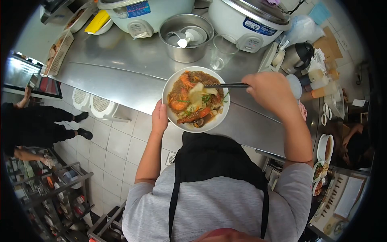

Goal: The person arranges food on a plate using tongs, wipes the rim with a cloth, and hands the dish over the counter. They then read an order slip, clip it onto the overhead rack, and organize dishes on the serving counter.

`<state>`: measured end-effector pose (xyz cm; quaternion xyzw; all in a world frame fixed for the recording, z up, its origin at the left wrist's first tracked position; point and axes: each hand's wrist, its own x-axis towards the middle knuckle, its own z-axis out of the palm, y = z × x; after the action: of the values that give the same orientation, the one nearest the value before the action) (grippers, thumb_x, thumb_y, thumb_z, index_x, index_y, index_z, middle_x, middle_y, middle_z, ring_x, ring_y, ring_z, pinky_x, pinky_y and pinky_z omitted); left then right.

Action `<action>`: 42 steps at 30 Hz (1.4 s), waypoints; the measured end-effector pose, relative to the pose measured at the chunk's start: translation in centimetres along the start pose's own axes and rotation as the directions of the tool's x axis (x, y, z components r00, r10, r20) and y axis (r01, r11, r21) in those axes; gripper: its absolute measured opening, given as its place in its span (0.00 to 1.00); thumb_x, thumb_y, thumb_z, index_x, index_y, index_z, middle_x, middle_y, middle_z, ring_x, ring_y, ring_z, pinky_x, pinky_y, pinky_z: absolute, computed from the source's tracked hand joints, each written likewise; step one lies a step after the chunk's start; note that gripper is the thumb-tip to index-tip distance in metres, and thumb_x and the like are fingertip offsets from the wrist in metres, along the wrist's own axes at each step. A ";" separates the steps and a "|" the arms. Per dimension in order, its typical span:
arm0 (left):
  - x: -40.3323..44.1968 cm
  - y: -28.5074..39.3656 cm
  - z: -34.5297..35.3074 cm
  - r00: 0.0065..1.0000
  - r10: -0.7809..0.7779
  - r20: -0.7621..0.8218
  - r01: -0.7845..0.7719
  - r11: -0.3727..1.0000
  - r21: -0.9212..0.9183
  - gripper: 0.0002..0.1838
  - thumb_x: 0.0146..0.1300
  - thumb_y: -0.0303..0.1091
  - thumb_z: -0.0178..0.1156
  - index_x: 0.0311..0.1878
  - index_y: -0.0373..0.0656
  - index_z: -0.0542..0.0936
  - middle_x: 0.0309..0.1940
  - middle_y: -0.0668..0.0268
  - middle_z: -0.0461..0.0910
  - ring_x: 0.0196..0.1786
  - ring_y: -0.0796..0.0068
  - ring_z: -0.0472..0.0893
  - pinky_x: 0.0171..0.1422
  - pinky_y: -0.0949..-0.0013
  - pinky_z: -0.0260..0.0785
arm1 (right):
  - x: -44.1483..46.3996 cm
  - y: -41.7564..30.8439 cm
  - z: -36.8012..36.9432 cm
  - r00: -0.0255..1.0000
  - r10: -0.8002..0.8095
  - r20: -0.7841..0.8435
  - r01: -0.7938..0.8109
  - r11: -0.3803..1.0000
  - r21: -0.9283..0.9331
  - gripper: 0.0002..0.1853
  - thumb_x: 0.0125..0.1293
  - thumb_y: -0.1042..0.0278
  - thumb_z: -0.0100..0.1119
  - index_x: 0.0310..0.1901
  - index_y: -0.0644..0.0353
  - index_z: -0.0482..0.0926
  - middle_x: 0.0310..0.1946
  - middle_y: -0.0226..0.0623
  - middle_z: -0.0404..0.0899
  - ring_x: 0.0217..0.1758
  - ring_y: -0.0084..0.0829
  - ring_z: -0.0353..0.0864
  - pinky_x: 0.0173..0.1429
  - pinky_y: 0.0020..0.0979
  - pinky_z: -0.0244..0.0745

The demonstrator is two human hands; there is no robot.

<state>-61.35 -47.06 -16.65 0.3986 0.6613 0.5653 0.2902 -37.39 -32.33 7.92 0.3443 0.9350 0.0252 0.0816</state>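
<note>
Crowding bowl (226, 105), steel pot (183, 52), clear cup (221, 54)

Head cam, fwd (angled down).

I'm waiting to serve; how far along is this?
Already done, it seems: the bowl is filled with food. In hand: the left hand steadies it; the right hand holds a dark utensil at a pale piece on top. Probably left: settling that piece.

Lighting: even, fairly bright indoor light; whitish glare on the steel counter (121, 56). Shadows: soft; far left and right sides dim. Lens: wide, bowed lines, black rounded corners. Focus: centre reasonably clear; outer edges softer, small details smeared.
</note>
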 end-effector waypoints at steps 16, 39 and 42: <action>0.1 -0.1 -0.2 1.000 0.000 0.003 0.000 1.000 0.025 0.21 0.63 0.41 0.37 0.49 0.33 0.68 0.40 0.61 0.72 0.43 0.73 0.70 0.48 0.74 0.60 | 2.1 -3.7 8.1 0.906 -0.210 -0.366 0.139 0.968 -0.210 0.07 0.45 0.69 0.50 0.29 0.52 0.72 0.19 0.27 0.68 0.25 0.27 0.71 0.29 0.29 0.63; 0.1 0.0 -0.1 1.000 -0.011 -0.007 0.011 1.000 0.011 0.21 0.62 0.41 0.38 0.48 0.33 0.68 0.38 0.57 0.74 0.41 0.69 0.72 0.47 0.71 0.63 | -0.7 -3.0 8.0 0.969 0.053 0.242 -0.011 0.985 -0.171 0.08 0.51 0.70 0.45 0.31 0.54 0.75 0.27 0.35 0.76 0.34 0.33 0.77 0.37 0.35 0.68; 0.1 -0.6 -0.1 1.000 0.006 -0.010 -0.006 1.000 0.027 0.21 0.62 0.41 0.37 0.48 0.34 0.68 0.38 0.57 0.74 0.41 0.69 0.72 0.47 0.71 0.62 | -1.0 -3.1 6.5 0.931 0.038 0.364 0.011 0.991 -0.131 0.09 0.51 0.72 0.45 0.32 0.54 0.75 0.27 0.36 0.76 0.34 0.34 0.77 0.38 0.35 0.68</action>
<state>-61.60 -47.01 -17.20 0.4014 0.6692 0.5593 0.2798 -37.49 -35.37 1.33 0.3433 0.8974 0.0223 0.2764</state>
